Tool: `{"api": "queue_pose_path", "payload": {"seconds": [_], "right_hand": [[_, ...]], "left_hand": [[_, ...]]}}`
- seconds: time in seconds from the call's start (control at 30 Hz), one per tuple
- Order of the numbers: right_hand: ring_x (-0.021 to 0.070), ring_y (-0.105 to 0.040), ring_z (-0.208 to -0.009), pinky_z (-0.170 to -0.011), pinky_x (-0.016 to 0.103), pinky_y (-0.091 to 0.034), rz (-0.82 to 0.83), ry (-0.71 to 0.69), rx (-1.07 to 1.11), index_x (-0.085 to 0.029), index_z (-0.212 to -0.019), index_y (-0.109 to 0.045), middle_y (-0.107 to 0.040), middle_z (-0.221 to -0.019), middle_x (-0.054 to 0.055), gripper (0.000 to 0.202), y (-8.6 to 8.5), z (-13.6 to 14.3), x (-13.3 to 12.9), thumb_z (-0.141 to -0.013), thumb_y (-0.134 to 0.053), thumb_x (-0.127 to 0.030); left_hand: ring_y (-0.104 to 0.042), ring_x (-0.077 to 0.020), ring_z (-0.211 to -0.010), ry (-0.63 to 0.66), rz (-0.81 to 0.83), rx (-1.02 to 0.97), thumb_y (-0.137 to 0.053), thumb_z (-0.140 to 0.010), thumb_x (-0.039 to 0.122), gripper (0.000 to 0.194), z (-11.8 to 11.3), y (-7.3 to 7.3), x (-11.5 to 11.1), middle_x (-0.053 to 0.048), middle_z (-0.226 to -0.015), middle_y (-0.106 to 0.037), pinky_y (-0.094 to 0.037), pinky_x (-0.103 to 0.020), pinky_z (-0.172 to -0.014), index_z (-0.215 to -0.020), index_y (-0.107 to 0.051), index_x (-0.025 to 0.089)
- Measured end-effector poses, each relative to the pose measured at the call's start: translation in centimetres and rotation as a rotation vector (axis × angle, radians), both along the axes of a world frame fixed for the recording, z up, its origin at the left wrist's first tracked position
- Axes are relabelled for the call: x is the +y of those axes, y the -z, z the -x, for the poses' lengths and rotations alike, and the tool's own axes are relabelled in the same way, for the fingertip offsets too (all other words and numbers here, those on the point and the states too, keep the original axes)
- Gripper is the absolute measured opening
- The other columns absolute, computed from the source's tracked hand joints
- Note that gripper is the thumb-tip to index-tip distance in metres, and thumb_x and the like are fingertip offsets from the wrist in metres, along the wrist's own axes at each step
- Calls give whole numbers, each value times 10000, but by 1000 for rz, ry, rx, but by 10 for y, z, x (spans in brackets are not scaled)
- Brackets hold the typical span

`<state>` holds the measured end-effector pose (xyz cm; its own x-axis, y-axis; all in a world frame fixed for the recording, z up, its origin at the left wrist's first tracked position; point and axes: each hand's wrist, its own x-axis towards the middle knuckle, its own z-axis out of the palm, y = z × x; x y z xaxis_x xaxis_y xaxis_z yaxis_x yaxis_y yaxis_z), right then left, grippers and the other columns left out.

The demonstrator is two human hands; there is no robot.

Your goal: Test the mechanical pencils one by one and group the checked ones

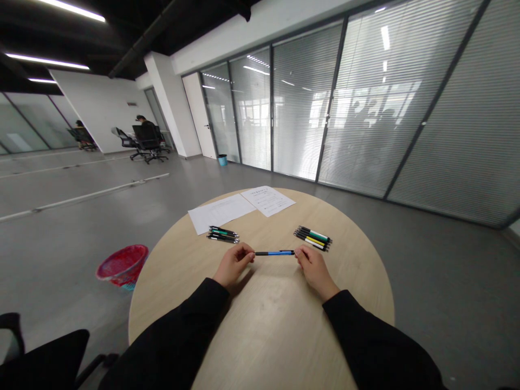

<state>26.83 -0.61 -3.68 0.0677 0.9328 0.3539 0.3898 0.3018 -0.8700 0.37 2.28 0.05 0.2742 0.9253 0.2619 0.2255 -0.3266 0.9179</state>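
Note:
A blue and black pen [278, 253] is held level over the near middle of the table, its clip on the upper side. My left hand [235, 264] pinches its left, dark end between thumb and fingers. At the other end, my right hand [314, 269] grips the tip near the clip. Beyond my left hand lies a group of black pens [222, 234], one with a green barrel. Past my right hand, several pens [312, 238] with green, yellow and white barrels lie side by side, slanting down to the right.
Two printed paper sheets [268, 201] lie at the far side of the round wooden table [284, 325]. A red basket [123, 262] stands on the floor to the left. A black chair [44, 357] is at lower left; a person [143, 120] sits far back.

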Motion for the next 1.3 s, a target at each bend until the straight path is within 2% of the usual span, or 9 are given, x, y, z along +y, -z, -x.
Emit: {"api": "queue_pose_path", "payload": {"seconds": [0.3, 0.6, 0.73, 0.9, 1.1, 1.3], "right_hand": [[143, -462, -537, -516, 245, -329, 41, -24, 46, -203, -710, -558, -518, -581, -19, 352, 2, 1, 1, -938, -475, -458], [141, -509, -542, -501, 237, -369, 84, -45, 95, -200, -710, -577, -574, -615, -6, 294, 7, 3, 2, -906, -518, -411], [139, -548, -555, -513, 238, -406, 125, -94, 164, -193, -782, -608, -650, -693, 14, 234, 5, 4, 1, -894, -529, -382], [135, -559, -556, -521, 238, -426, 169, -127, 222, -188, -808, -614, -659, -717, 15, 220, 7, 5, 4, -866, -560, -394], [124, -531, -569, -542, 230, -418, 192, -216, 162, -185, -768, -605, -596, -668, -15, 150, 11, 5, 3, -800, -623, -331], [126, -547, -637, -602, 228, -419, 191, -304, 54, -177, -805, -624, -607, -697, -20, 64, 1, 7, -6, -765, -632, -227]], "left_hand": [[-589, -149, -654, -6, 13, -7, -667, -801, 341, 184, -1, -4, -2, -5, -687, -626, -466, -270, -647, -779, -616, 166], [-597, -151, -674, -6, 12, -15, -672, -804, 347, 193, 0, 1, 1, -9, -711, -624, -472, -272, -657, -814, -609, 165], [-599, -156, -680, -6, 9, -4, -668, -806, 355, 199, 0, 2, 1, -11, -716, -631, -475, -275, -661, -817, -612, 165], [-584, -147, -671, 4, -2, 22, -664, -805, 317, 163, 2, 5, 3, -3, -711, -619, -462, -267, -658, -814, -608, 164], [-564, -147, -684, 0, -21, 56, -652, -806, 307, 150, 3, 9, 4, -6, -744, -609, -453, -266, -657, -832, -602, 167], [-569, -158, -713, -25, -57, 106, -648, -808, 326, 168, 4, 9, 5, -14, -768, -601, -468, -277, -677, -845, -594, 170]]}}
